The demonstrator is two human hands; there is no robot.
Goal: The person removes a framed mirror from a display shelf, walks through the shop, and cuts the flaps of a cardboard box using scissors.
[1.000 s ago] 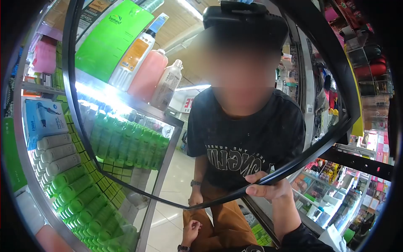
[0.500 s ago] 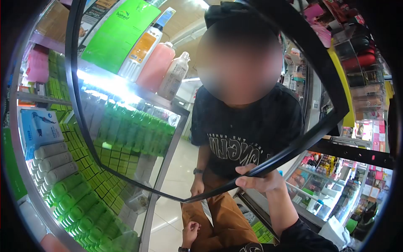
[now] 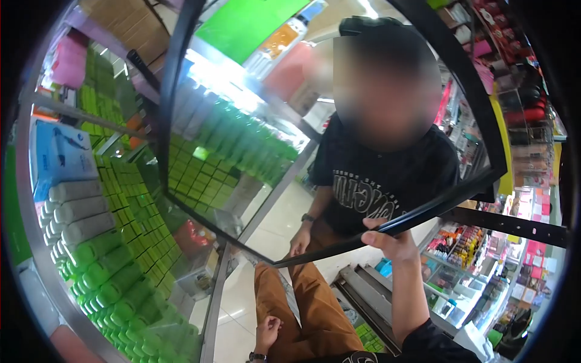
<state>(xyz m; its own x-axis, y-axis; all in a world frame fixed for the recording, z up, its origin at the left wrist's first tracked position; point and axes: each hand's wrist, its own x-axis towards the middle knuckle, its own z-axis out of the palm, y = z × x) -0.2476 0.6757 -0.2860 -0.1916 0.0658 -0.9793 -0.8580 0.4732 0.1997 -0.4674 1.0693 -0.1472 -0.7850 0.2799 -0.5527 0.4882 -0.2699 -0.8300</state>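
Note:
A black-framed mirror [image 3: 495, 130] fills the middle of the view. My right hand [image 3: 393, 241] grips its lower right edge, with the thumb over the frame and the forearm rising from the bottom right. My left hand [image 3: 268, 330], with a dark watch at the wrist, is low in front of my brown trousers [image 3: 324, 308]; its fingers are loosely curled and nothing shows in them. In the glass appear a reflected person in a black T-shirt [image 3: 387, 181], a face that is blurred, and reflected shelves with green bottles.
At the left is a glass case [image 3: 33, 212] holding white and green bottles, yellow-green boxes and a blue box [image 3: 59, 151]. Display shelves [image 3: 463, 248] with colourful goods line the right. Metal rails lie beside my legs, over a tiled floor [image 3: 233, 339].
The mirror's left side has shifted right and its bottom corner has risen a little. Reflections in it have moved right. My right hand has moved slightly up and right, still gripping the frame.

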